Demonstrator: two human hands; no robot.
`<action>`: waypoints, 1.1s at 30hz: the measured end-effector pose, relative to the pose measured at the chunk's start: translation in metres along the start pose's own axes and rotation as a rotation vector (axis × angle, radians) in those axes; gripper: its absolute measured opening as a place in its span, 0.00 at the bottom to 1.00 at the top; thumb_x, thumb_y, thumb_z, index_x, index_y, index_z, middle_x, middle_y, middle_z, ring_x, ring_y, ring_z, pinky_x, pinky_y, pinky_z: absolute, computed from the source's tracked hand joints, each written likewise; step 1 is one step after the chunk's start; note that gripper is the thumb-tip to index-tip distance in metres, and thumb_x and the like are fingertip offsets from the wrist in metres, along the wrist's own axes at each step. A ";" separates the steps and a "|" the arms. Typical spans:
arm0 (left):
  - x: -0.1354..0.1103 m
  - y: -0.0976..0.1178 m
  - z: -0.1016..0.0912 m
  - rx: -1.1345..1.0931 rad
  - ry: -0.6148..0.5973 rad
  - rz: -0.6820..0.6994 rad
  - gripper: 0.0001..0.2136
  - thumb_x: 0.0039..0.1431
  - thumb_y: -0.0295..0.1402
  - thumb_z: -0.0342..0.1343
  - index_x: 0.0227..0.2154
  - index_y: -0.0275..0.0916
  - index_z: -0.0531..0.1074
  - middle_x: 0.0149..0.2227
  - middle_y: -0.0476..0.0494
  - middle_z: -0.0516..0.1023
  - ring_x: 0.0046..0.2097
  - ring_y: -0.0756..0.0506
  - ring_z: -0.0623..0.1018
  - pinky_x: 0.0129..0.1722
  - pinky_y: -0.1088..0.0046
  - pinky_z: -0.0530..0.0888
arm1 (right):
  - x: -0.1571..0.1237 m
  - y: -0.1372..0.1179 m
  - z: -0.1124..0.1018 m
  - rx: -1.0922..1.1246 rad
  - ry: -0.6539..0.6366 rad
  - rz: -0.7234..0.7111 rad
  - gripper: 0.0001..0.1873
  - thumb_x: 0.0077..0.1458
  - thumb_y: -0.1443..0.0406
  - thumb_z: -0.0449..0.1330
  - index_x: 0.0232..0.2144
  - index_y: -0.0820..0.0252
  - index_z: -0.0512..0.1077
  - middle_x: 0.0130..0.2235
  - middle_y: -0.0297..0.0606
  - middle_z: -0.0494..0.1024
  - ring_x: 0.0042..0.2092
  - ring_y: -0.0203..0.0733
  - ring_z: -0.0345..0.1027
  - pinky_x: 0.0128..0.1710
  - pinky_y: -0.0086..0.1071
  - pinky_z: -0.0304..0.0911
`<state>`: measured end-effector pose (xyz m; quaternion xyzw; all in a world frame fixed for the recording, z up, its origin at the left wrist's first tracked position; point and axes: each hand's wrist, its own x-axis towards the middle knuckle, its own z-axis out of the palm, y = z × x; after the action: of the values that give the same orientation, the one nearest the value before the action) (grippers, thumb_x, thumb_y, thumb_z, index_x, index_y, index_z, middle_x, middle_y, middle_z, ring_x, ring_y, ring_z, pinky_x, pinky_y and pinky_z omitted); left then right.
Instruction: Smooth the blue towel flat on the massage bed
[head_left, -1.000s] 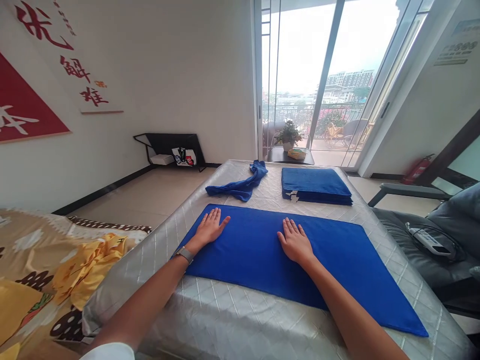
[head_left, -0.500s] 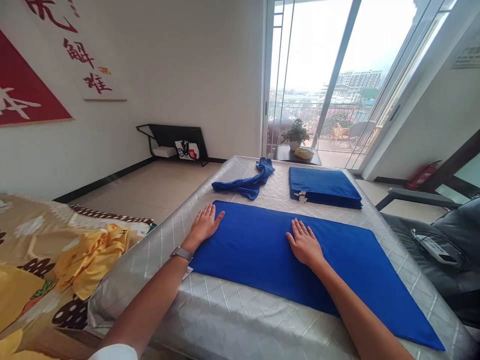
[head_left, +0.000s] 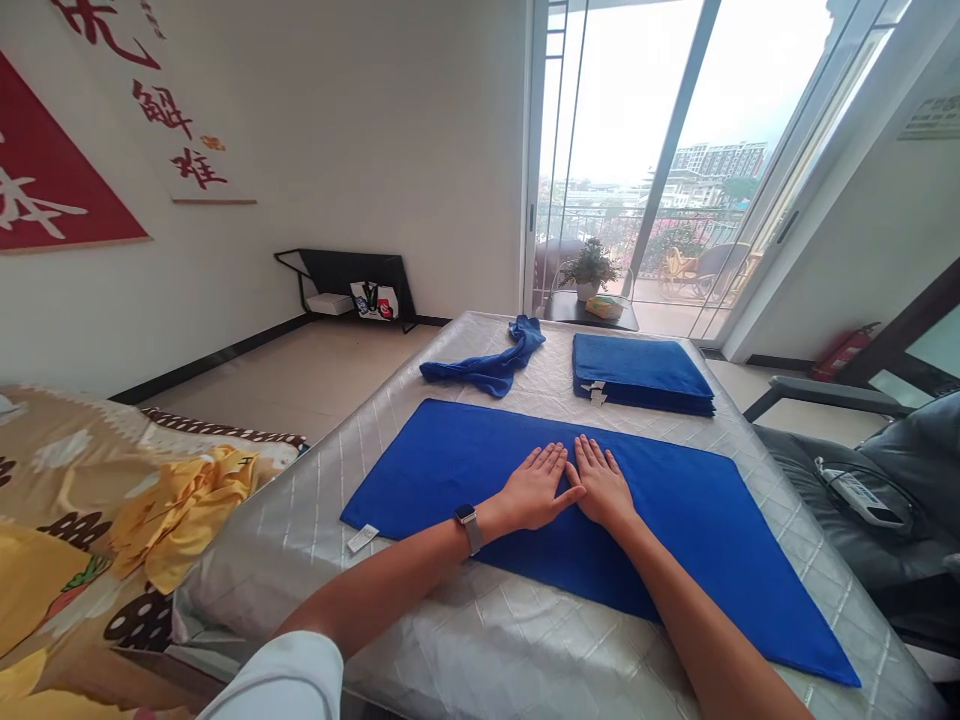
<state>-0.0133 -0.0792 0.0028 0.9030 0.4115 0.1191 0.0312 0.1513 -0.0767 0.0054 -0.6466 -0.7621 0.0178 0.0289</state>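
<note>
A large blue towel [head_left: 697, 530] lies spread flat on a silver quilted mattress [head_left: 420, 640]. My left hand [head_left: 534, 488] and my right hand [head_left: 601, 485] rest palm down, side by side, near the towel's middle, fingers flat and apart, thumbs almost touching. Neither hand grips anything. A watch sits on my left wrist. A white tag [head_left: 363, 538] pokes out at the towel's near left corner.
A crumpled blue towel [head_left: 484, 366] and a stack of folded blue towels [head_left: 637, 372] lie at the mattress's far end. A patterned blanket [head_left: 112, 520] is at the left, a grey chair with a remote [head_left: 855, 495] at the right. Glass doors stand beyond.
My left hand has slid right from the towel's left edge to the middle, beside my right hand. The right hand has barely moved.
</note>
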 end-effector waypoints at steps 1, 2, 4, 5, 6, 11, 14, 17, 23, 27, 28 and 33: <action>0.000 -0.002 0.003 0.004 -0.005 -0.023 0.37 0.69 0.56 0.30 0.69 0.32 0.51 0.70 0.34 0.52 0.71 0.42 0.50 0.69 0.60 0.49 | 0.000 0.000 -0.001 0.007 -0.002 0.003 0.36 0.68 0.54 0.33 0.70 0.69 0.46 0.72 0.42 0.45 0.72 0.43 0.34 0.70 0.42 0.32; -0.002 -0.007 0.005 0.010 -0.004 -0.044 0.37 0.69 0.56 0.30 0.69 0.32 0.50 0.70 0.34 0.52 0.71 0.41 0.50 0.69 0.59 0.48 | 0.000 -0.001 -0.002 0.017 -0.004 0.007 0.36 0.68 0.54 0.33 0.70 0.69 0.46 0.72 0.42 0.45 0.72 0.43 0.35 0.70 0.42 0.32; -0.013 -0.023 0.005 0.029 0.007 -0.082 0.37 0.69 0.56 0.30 0.69 0.32 0.50 0.70 0.33 0.52 0.71 0.41 0.50 0.69 0.58 0.48 | -0.001 -0.002 -0.003 0.037 -0.005 0.018 0.36 0.68 0.53 0.33 0.70 0.69 0.46 0.72 0.42 0.45 0.72 0.43 0.35 0.70 0.43 0.32; -0.020 -0.033 0.003 0.039 0.011 -0.107 0.37 0.69 0.56 0.31 0.69 0.33 0.50 0.70 0.33 0.51 0.71 0.40 0.50 0.69 0.58 0.48 | -0.001 -0.002 -0.003 0.046 -0.004 0.024 0.36 0.68 0.53 0.33 0.70 0.69 0.46 0.72 0.42 0.45 0.72 0.43 0.35 0.70 0.43 0.32; -0.029 -0.045 0.000 0.049 0.011 -0.138 0.37 0.69 0.56 0.31 0.69 0.33 0.50 0.70 0.33 0.51 0.71 0.40 0.50 0.69 0.58 0.48 | -0.001 -0.003 -0.003 0.054 -0.003 0.029 0.36 0.68 0.53 0.33 0.70 0.68 0.46 0.72 0.41 0.45 0.72 0.43 0.35 0.70 0.43 0.31; -0.088 -0.119 -0.024 0.123 -0.052 -0.401 0.39 0.68 0.57 0.29 0.69 0.30 0.49 0.71 0.33 0.48 0.71 0.39 0.49 0.69 0.56 0.47 | 0.000 -0.002 -0.001 0.072 -0.006 0.037 0.37 0.68 0.52 0.32 0.70 0.68 0.46 0.72 0.40 0.46 0.72 0.42 0.35 0.70 0.42 0.30; -0.124 -0.162 -0.037 0.157 -0.063 -0.580 0.41 0.68 0.58 0.28 0.69 0.26 0.47 0.71 0.32 0.45 0.71 0.39 0.48 0.69 0.55 0.47 | 0.000 -0.002 -0.001 0.073 -0.007 0.037 0.37 0.68 0.52 0.32 0.70 0.67 0.46 0.72 0.40 0.45 0.72 0.42 0.34 0.70 0.42 0.30; -0.147 -0.187 -0.040 0.155 -0.043 -0.640 0.41 0.68 0.57 0.27 0.69 0.25 0.45 0.71 0.31 0.45 0.71 0.39 0.49 0.69 0.56 0.49 | 0.000 -0.002 -0.002 0.068 -0.011 0.041 0.37 0.68 0.52 0.31 0.71 0.66 0.45 0.72 0.39 0.44 0.72 0.41 0.33 0.70 0.42 0.31; -0.153 -0.194 -0.030 0.162 0.041 -0.606 0.40 0.67 0.58 0.30 0.69 0.28 0.50 0.70 0.30 0.51 0.71 0.38 0.53 0.68 0.55 0.53 | 0.000 -0.003 -0.004 0.048 -0.018 0.051 0.36 0.68 0.52 0.31 0.71 0.65 0.46 0.72 0.38 0.45 0.72 0.40 0.35 0.70 0.42 0.33; -0.152 -0.193 -0.028 0.176 0.067 -0.590 0.41 0.67 0.58 0.29 0.69 0.27 0.49 0.70 0.29 0.51 0.71 0.38 0.52 0.68 0.55 0.52 | -0.003 -0.006 -0.008 0.002 0.027 0.063 0.35 0.69 0.55 0.32 0.70 0.67 0.48 0.72 0.40 0.48 0.72 0.43 0.36 0.70 0.42 0.35; -0.152 -0.193 -0.028 0.180 0.064 -0.589 0.41 0.67 0.58 0.29 0.69 0.26 0.49 0.70 0.29 0.51 0.71 0.38 0.52 0.68 0.56 0.52 | -0.005 -0.007 -0.010 -0.014 0.052 0.063 0.34 0.69 0.56 0.32 0.70 0.68 0.49 0.71 0.41 0.49 0.72 0.43 0.36 0.70 0.43 0.34; -0.151 -0.189 -0.029 0.209 0.055 -0.589 0.42 0.67 0.58 0.27 0.68 0.24 0.50 0.70 0.28 0.52 0.71 0.38 0.53 0.68 0.55 0.51 | -0.038 -0.024 -0.017 -0.027 0.098 -0.005 0.35 0.69 0.54 0.32 0.69 0.69 0.51 0.71 0.45 0.50 0.72 0.44 0.35 0.71 0.43 0.30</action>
<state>-0.2553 -0.0691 -0.0273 0.7397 0.6661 0.0865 -0.0397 0.1353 -0.1179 0.0232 -0.6450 -0.7616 -0.0242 0.0577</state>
